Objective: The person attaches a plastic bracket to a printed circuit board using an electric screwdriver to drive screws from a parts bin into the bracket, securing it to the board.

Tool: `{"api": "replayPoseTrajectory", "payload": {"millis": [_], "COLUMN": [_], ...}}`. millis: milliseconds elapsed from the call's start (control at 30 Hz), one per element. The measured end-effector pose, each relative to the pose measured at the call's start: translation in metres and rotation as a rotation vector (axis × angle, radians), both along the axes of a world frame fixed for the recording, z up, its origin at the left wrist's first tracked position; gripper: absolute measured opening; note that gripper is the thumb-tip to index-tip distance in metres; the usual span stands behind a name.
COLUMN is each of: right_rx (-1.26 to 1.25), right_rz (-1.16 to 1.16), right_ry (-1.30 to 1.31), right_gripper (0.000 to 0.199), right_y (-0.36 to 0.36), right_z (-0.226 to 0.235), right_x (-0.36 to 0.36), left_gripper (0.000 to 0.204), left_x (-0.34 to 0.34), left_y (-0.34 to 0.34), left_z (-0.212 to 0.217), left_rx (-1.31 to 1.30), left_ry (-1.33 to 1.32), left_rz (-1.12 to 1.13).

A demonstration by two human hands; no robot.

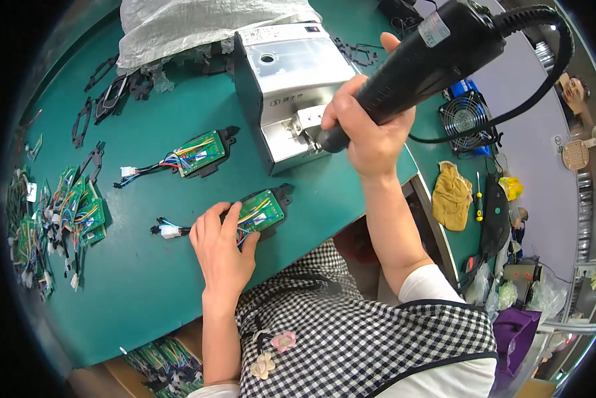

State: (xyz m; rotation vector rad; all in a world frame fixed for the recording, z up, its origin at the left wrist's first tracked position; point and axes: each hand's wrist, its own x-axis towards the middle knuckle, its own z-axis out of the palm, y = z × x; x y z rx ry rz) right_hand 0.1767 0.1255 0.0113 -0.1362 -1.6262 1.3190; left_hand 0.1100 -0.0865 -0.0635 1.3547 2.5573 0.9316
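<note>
In my right hand (377,132) is a thick black electric screwdriver (411,69), its fingers wrapped round the grip. The tool's nose points down at the metal outlet of a silver-and-black screw feeder (288,93); its tip is hidden there. My left hand (222,242) holds a green circuit board (263,211) on a black plastic frame, thumb at the near edge and fingers at the far one. Wires with a white connector (170,231) come out beyond that hand. Farther back, a second circuit board (204,154) lies on another black frame, its wires stretching left.
Loose wired boards (79,212) are heaped at the left of the green table (145,285). Black frames (112,99) and a white woven sack (192,30) lie farther back. A fan (464,121), a work glove (452,196) and a yellow screwdriver (479,207) are at right. The power cable (543,86) loops there.
</note>
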Motion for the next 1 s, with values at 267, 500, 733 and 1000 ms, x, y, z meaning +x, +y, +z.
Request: {"api": "replayPoseTrajectory", "payload": {"millis": [267,500,733,1000], "right_rx": [-0.219,-0.124,0.007,0.093], "right_rz": [0.138,0.131,0.359,0.077], "right_ry": [0.122,-0.061,-0.208,0.025], "right_gripper": [0.081,0.081,0.073,0.062], "right_y": [-0.061,-0.065,-0.062,-0.036], "right_z": [-0.032,-0.051,-0.059,-0.045], "right_x": [0.022,0.013,0.013,0.026], "left_gripper": [0.05,0.05,0.05,0.05], "left_x": [-0.003,-0.003,-0.003,0.001], "left_y": [0.001,0.0,0.003,0.006], "left_z": [-0.005,-0.004,-0.006,-0.005], "left_rx": [0.02,0.006,0.002,-0.028], "left_ry": [0.012,0.006,-0.007,0.005], "left_rz": [-0.021,-0.019,-0.017,-0.012]}}
